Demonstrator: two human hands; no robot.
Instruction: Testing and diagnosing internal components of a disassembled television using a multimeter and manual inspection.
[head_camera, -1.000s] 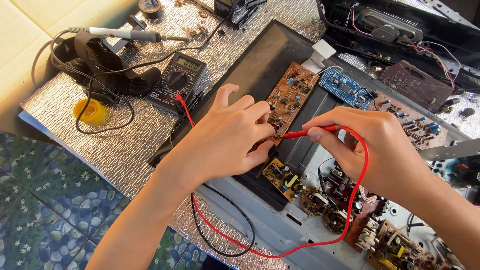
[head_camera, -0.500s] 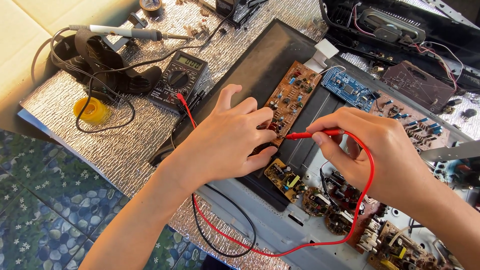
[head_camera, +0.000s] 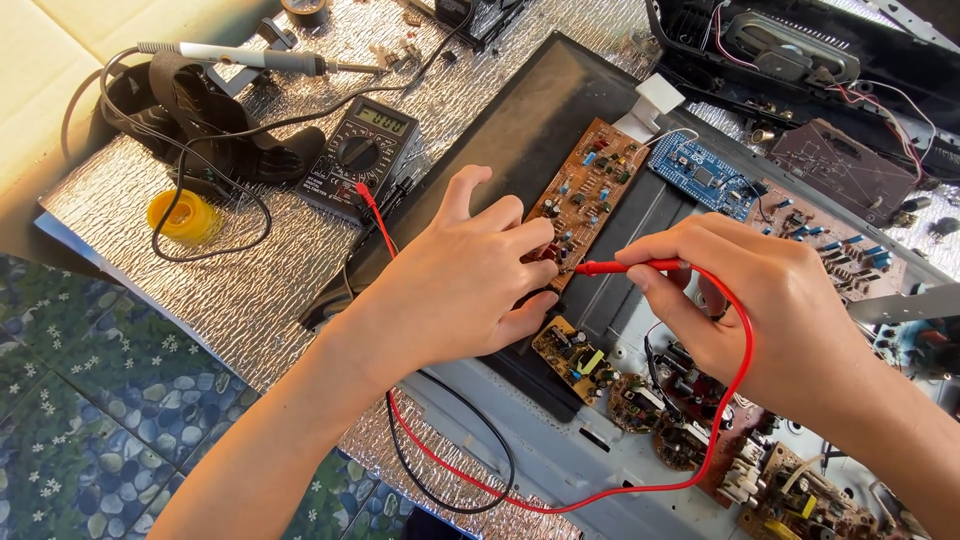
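A silver, quilted foil mat (head_camera: 250, 290) covers the desk, with blue pebble-patterned tiles showing at the near left. At the far left of the mat lies a soldering iron (head_camera: 240, 58) across a black stand (head_camera: 215, 125), and just near of them sits a yellow spool (head_camera: 185, 215) ringed by a loop of black cord. To the right of the stand a dark multimeter (head_camera: 358, 155) lies face up, a red lead (head_camera: 560, 495) running from it, under the left wrist, and curving in a wide loop along the near side of the work.

The left hand (head_camera: 460, 280) rests palm down at the centre, fingers curled onto the near end of a long brown circuit board (head_camera: 590, 190); whether they pinch anything beneath cannot be told. That board lies slanted on a black panel, running from the fingers up toward the far right. Just right of it, the right hand (head_camera: 760, 300) is closed around a red probe (head_camera: 625, 267), pinched between thumb and fingers, its tip pointing left and meeting the brown board beside the left fingertips. Beyond the right hand sits a small blue board (head_camera: 705, 172), and near of it several small brown boards (head_camera: 640, 395) lie on a grey metal chassis. At the far right is a black housing with a speaker (head_camera: 790, 50).
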